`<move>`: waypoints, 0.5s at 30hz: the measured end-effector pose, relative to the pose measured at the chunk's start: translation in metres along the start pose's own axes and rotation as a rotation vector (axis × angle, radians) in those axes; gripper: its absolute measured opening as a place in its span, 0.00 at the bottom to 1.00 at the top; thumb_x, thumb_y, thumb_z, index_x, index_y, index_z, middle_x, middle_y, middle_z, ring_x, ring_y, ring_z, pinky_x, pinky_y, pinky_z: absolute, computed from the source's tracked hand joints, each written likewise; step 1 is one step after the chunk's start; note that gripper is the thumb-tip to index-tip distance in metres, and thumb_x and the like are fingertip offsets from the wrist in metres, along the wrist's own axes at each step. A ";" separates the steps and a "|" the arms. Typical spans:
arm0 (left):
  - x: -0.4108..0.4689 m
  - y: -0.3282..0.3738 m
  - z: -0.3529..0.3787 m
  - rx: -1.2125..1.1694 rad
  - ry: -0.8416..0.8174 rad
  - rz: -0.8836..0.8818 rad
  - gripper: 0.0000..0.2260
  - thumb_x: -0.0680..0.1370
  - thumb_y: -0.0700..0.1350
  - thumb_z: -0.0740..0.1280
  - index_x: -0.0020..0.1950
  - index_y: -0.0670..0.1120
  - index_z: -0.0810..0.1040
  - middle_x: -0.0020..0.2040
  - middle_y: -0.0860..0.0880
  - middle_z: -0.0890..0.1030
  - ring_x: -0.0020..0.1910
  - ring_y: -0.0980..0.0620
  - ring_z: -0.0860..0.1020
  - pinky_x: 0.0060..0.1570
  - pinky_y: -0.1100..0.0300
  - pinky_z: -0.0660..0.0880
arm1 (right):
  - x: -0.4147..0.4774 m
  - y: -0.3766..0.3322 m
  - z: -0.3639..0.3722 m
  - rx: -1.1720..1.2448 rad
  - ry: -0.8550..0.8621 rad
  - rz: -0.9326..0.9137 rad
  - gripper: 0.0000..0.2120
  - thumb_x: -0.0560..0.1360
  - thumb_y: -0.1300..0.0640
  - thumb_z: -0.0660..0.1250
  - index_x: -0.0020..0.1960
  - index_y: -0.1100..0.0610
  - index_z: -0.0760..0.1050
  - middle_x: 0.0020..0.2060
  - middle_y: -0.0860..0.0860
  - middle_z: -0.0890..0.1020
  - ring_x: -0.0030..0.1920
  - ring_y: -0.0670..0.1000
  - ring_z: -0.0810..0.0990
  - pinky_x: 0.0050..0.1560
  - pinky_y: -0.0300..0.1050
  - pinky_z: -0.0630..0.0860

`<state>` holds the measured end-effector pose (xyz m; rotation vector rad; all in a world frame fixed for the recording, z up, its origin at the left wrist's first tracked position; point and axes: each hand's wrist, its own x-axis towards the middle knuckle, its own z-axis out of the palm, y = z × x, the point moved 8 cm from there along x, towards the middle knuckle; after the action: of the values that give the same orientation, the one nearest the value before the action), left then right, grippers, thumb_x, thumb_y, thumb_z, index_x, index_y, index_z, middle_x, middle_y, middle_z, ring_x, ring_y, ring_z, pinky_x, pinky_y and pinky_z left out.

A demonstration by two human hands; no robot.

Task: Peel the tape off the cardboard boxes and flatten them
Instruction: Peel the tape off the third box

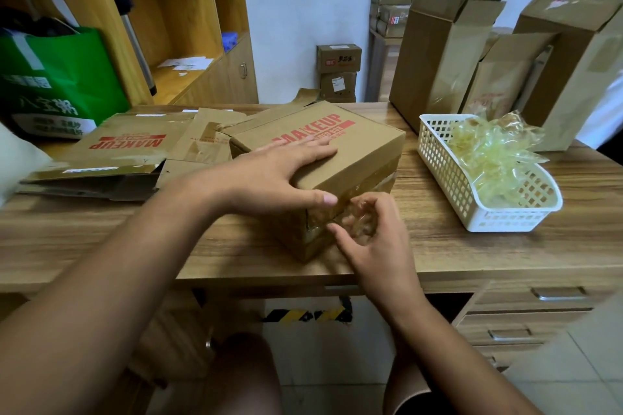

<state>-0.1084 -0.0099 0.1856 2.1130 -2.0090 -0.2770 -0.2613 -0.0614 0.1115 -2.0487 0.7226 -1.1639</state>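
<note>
You steadied the MAKEUP box [364, 152] at the middle of the wooden desk [472, 246]. Your left hand [269, 175] lay flat on its top, fingers apart and thumb at the near edge. At the box's near face, your right hand [374, 239] curled its fingers on a strip of clear tape [359, 216], though blur hid the exact grip. Right of the box, a white slotted basket [445, 172] held a wad of peeled tape [495, 152]. Left of the box lay flattened cartons [128, 145]. Behind and right of the box stood tall open cartons [435, 57], their insides out of sight.
</note>
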 end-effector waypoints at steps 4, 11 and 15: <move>-0.007 -0.012 -0.003 -0.053 -0.111 0.001 0.40 0.70 0.72 0.66 0.78 0.70 0.50 0.75 0.74 0.46 0.62 0.86 0.40 0.65 0.70 0.40 | 0.011 0.005 -0.004 0.039 -0.014 -0.012 0.13 0.72 0.60 0.78 0.47 0.51 0.74 0.42 0.44 0.80 0.43 0.44 0.79 0.41 0.31 0.73; -0.002 -0.009 0.000 0.025 0.067 0.002 0.38 0.70 0.73 0.61 0.78 0.68 0.54 0.79 0.67 0.52 0.68 0.76 0.46 0.71 0.65 0.44 | 0.002 0.008 -0.008 0.113 0.048 0.020 0.11 0.75 0.63 0.75 0.44 0.49 0.75 0.41 0.41 0.83 0.41 0.43 0.81 0.38 0.31 0.73; -0.001 -0.008 0.003 0.064 0.136 -0.007 0.38 0.70 0.73 0.59 0.79 0.67 0.55 0.78 0.68 0.52 0.60 0.87 0.38 0.71 0.66 0.42 | -0.024 -0.003 -0.005 0.114 0.113 0.005 0.09 0.75 0.64 0.73 0.44 0.53 0.76 0.40 0.46 0.82 0.42 0.47 0.81 0.43 0.49 0.78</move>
<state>-0.1016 -0.0083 0.1803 2.1155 -1.9576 -0.0682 -0.2757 -0.0434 0.1029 -1.8987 0.6988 -1.2963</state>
